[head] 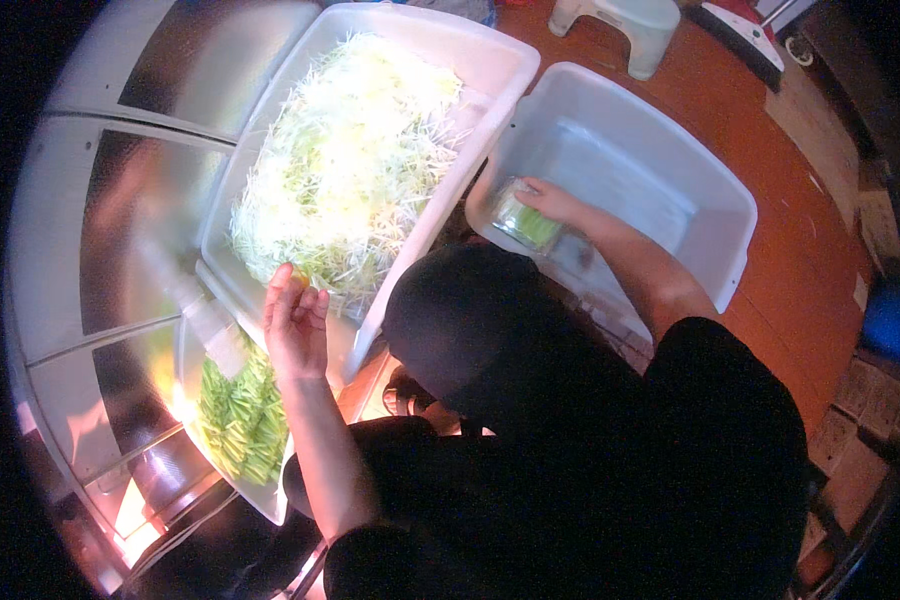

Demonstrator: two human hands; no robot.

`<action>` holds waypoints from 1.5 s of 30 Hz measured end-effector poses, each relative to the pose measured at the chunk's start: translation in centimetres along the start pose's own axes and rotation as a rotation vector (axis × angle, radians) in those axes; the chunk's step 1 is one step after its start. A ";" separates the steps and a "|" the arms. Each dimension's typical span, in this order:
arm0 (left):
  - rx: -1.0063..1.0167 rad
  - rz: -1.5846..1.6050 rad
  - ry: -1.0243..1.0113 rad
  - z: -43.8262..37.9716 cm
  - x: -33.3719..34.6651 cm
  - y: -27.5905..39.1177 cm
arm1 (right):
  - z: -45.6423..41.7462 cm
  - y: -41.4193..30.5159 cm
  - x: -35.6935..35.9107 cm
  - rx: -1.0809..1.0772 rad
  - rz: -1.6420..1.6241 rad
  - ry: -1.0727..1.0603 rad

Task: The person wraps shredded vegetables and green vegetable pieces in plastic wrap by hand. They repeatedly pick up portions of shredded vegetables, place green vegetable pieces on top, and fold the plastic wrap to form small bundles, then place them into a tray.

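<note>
My left hand [297, 322] is raised palm up over the near edge of a large white plastic tub [465, 187], its fingers bent. A small yellow thing [300, 278] shows at the fingertips; whether they hold it is unclear. Pale shredded vegetable [352, 157], partly washed out by glare, is heaped in the tub. On the right, my right hand [547, 201] grips a clear plastic pack of green vegetable pieces [529, 223] at the near left side of a second white tub [630, 161]. Cut green stalks [240, 420] fill a smaller white container at lower left.
Metal-fronted cabinets [52, 247] run along the left side. A white plastic stool [630, 22] and a floor squeegee [746, 41] stand at the top right on the reddish-brown floor [787, 247]. Cardboard pieces [855, 465] lie at the right edge.
</note>
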State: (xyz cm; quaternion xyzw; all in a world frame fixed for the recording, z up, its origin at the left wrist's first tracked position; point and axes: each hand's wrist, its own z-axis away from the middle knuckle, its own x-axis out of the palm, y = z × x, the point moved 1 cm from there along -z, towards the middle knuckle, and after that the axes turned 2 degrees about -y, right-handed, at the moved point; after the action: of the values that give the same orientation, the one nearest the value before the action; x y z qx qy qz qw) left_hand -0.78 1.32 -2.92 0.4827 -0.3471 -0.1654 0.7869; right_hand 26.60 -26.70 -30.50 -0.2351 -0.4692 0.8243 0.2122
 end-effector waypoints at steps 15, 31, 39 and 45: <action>-0.030 0.050 0.108 1.2 1.6 1.7 | 7.5 -28.9 -6.1 -0.805 0.030 0.535; 0.192 0.549 -0.391 -2.8 -0.8 -5.9 | 8.6 -45.0 41.1 -1.153 1.627 -0.469; 0.180 0.189 -0.079 2.0 1.5 2.8 | 4.4 -49.0 40.5 -1.074 1.354 -0.732; 0.191 0.612 -0.046 -0.4 0.3 2.5 | 6.7 -52.3 33.8 -1.102 0.774 -0.563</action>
State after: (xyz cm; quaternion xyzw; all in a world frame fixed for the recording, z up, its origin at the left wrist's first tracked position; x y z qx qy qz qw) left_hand -0.48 2.62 -0.74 0.4238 -0.5078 0.1013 0.7431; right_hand 2.41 12.62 11.81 -0.2358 -0.7360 0.5139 -0.3722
